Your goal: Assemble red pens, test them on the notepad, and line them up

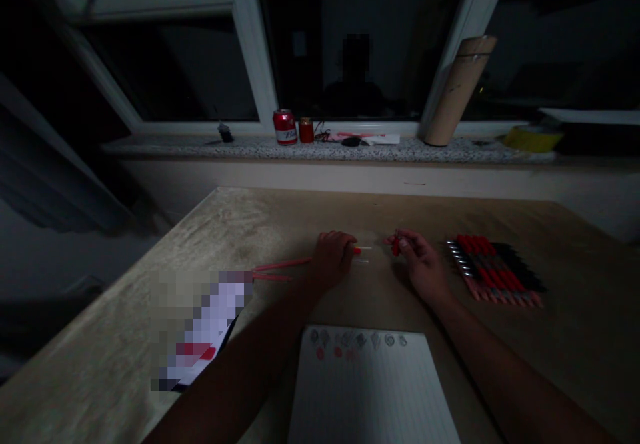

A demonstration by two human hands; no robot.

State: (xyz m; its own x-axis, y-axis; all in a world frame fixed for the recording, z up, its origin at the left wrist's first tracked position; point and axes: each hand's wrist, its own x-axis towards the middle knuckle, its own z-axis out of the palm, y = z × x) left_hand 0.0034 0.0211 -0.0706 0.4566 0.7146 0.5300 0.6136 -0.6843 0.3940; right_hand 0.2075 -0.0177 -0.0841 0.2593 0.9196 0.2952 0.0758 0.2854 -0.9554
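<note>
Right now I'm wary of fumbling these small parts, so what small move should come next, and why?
Probably ease your right hand slightly toward your left hand: the right holds a small red piece, another red part shows at the left, and the two hands are apart.

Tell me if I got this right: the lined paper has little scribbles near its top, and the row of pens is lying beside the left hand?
Not quite: the row of pens lies beside the right hand, not the left hand, as the head view shows. The lined paper does have little scribbles near its top.
</note>
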